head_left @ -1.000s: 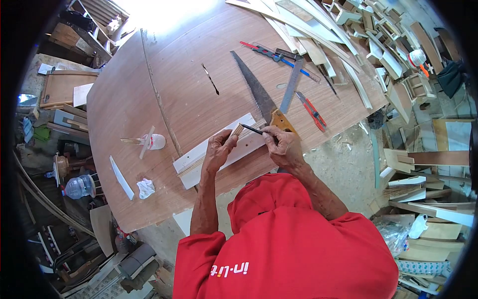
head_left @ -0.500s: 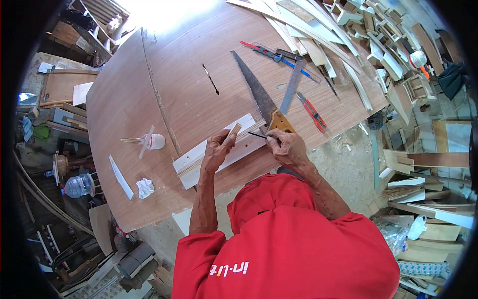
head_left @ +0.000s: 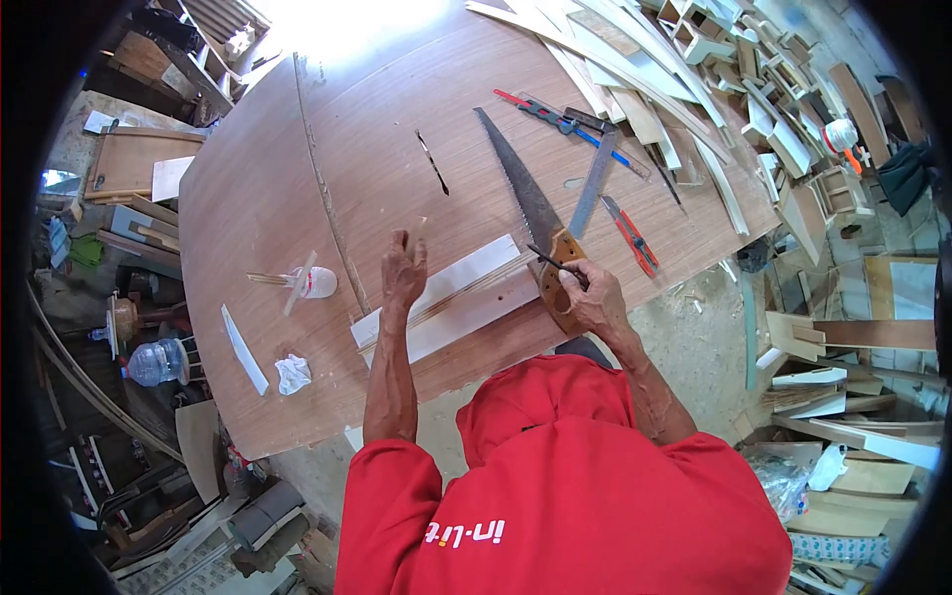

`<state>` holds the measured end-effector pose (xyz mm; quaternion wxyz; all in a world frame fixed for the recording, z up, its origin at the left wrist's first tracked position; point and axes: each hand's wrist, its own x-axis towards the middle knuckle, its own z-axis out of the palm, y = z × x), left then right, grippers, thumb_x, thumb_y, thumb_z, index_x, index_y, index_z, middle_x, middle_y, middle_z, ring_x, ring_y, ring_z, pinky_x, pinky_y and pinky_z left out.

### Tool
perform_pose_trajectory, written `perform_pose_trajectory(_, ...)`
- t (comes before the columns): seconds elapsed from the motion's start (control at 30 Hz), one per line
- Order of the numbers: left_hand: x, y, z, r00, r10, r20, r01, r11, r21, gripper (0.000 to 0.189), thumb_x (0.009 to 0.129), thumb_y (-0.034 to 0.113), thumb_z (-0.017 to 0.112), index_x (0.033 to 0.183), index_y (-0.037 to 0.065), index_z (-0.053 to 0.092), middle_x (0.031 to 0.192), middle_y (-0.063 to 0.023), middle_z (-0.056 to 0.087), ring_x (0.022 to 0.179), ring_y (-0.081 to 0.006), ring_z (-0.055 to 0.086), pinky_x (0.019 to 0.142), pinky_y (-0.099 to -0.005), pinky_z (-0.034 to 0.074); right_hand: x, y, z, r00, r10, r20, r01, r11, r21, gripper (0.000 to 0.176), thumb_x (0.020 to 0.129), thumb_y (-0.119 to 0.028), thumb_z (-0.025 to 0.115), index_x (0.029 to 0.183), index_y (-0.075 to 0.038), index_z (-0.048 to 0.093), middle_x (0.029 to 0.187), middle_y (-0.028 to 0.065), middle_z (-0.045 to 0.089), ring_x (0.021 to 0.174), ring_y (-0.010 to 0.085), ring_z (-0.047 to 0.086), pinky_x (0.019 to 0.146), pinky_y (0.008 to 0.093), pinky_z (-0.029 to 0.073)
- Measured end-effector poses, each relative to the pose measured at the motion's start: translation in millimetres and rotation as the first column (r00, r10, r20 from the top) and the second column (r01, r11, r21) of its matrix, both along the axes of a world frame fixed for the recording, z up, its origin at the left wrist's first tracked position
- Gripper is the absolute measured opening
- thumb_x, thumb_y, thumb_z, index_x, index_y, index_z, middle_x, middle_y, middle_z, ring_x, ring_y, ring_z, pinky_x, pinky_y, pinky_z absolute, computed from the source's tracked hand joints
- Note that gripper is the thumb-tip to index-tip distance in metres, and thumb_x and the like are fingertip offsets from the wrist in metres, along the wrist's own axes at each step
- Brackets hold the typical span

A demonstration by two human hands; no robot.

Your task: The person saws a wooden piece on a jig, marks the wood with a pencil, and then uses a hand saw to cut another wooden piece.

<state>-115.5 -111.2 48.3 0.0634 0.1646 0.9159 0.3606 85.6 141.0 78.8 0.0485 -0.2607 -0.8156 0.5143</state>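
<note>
My left hand is raised over the table beside the white boards, its fingers closed on a small piece of wood that is blurred. My right hand grips a dark pencil, its tip pointing up and left, over the wooden handle of the handsaw. Below and between my hands lie white boards with thin wood strips along them. The saw rests on the tabletop, blade pointing away from me.
A red utility knife, a metal square and a blue-and-red tool lie right of the saw. At left are a cup with sticks, a curved white piece and crumpled paper. Wood strips are piled at the back right.
My left hand has moved left, away from the strips and the pencil, carrying the small piece of wood. My right hand has shifted slightly right with the pencil. The whole view has shifted a little.
</note>
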Motion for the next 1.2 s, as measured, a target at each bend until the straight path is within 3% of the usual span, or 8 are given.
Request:
perform_pose_trajectory(0.2,-21.5,-25.5,-6.4,0.99,0.107,-0.093,-0.134,0.92,-0.368,0.027,0.09,0.02,0.058,0.11,0.001,0.053,0.091,-0.0265,0.066,0.083,-0.0448,0.065,0.07,-0.0527,0.05,11.4,4.7,-14.2,0.989,-0.136,-0.061,0.137,0.991,0.0,0.024,0.093,-0.024,0.06,0.099,-0.002,0.066,0.075,0.0139,0.066,0.068,0.0242,0.066,0.062,0.0358,0.049)
perform_pose_trajectory(0.33,-30.2,-34.8,-18.4,0.974,0.1,-0.202,-0.173,0.907,-0.384,0.027,0.089,0.021,0.059,0.108,0.001,0.057,0.097,-0.0248,0.066,0.095,-0.0419,0.063,0.079,-0.0515,0.05,12.0,20.0,-23.6,0.974,-0.228,0.01,0.227,0.973,0.043,0.023,0.092,-0.023,0.059,0.1,-0.002,0.066,0.078,0.014,0.065,0.069,0.026,0.064,0.064,0.0367,0.049)
perform_pose_trajectory(0.43,-38.0,-42.3,-27.2,0.951,-0.016,-0.309,-0.13,0.886,-0.446,0.023,0.092,0.02,0.055,0.106,0.002,0.058,0.098,-0.026,0.064,0.099,-0.0435,0.059,0.08,-0.0506,0.049,12.3,34.5,-46.3,0.957,-0.28,-0.078,0.289,0.889,0.355,0.018,0.09,-0.021,0.062,0.098,-0.005,0.067,0.09,0.0122,0.056,0.08,0.0292,0.059,0.071,0.0401,0.047)
perform_pose_trajectory(0.5,-41.0,-44.6,-35.3,0.668,-0.08,-0.74,-0.191,0.943,-0.274,0.024,0.093,0.019,0.054,0.109,0.002,0.059,0.101,-0.0233,0.063,0.1,-0.0419,0.057,0.083,-0.05,0.047,10.7,42.1,-55.2,0.956,-0.278,-0.093,0.288,0.832,0.474,0.017,0.089,-0.02,0.062,0.097,-0.006,0.067,0.091,0.0113,0.056,0.083,0.0293,0.058,0.073,0.0406,0.047)
perform_pose_trajectory(0.7,22.4,-5.0,9.5,0.961,-0.006,-0.276,-0.037,0.988,-0.151,0.02,0.088,0.015,0.061,0.103,0.002,0.061,0.099,-0.019,0.063,0.092,-0.039,0.059,0.077,-0.0473,0.048,3.0,51.6,-68.1,0.96,-0.272,-0.07,0.246,0.697,0.674,0.014,0.084,-0.02,0.066,0.091,-0.009,0.066,0.09,0.0095,0.055,0.093,0.0314,0.057,0.079,0.0452,0.047)
perform_pose_trajectory(0.9,84.8,43.4,13.3,0.983,-0.15,-0.103,0.157,0.986,0.062,0.017,0.083,0.015,0.067,0.096,0.006,0.062,0.086,-0.0144,0.058,0.084,-0.0362,0.057,0.072,-0.0459,0.046,-2.8,50.6,-64.1,0.967,-0.253,-0.042,0.209,0.683,0.7,0.019,0.082,-0.02,0.066,0.097,-0.009,0.063,0.099,0.0117,0.052,0.1,0.0329,0.053,0.083,0.0459,0.046)
perform_pose_trajectory(1.0,87.3,60.6,-1.2,0.917,-0.271,-0.293,0.299,0.953,0.053,0.018,0.081,0.014,0.068,0.096,0.007,0.062,0.089,-0.0124,0.059,0.088,-0.0339,0.057,0.075,-0.0445,0.046,-1.1,35.7,-40.2,0.956,-0.254,-0.145,0.279,0.644,0.712,0.023,0.083,-0.02,0.066,0.102,-0.008,0.063,0.103,0.013,0.051,0.102,0.0325,0.051,0.085,0.0452,0.046)
perform_pose_trajectory(1.2,89.8,82.6,-19.0,0.904,-0.276,-0.326,0.261,0.961,-0.091,0.021,0.081,0.019,0.068,0.1,0.012,0.063,0.1,-0.0078,0.061,0.097,-0.0298,0.056,0.08,-0.0446,0.042,16.1,2.3,-34.4,0.994,-0.035,-0.106,0.087,0.834,0.544,0.036,0.08,-0.025,0.068,0.111,-0.007,0.062,0.109,0.013,0.051,0.104,0.0335,0.051,0.085,0.0452,0.048)
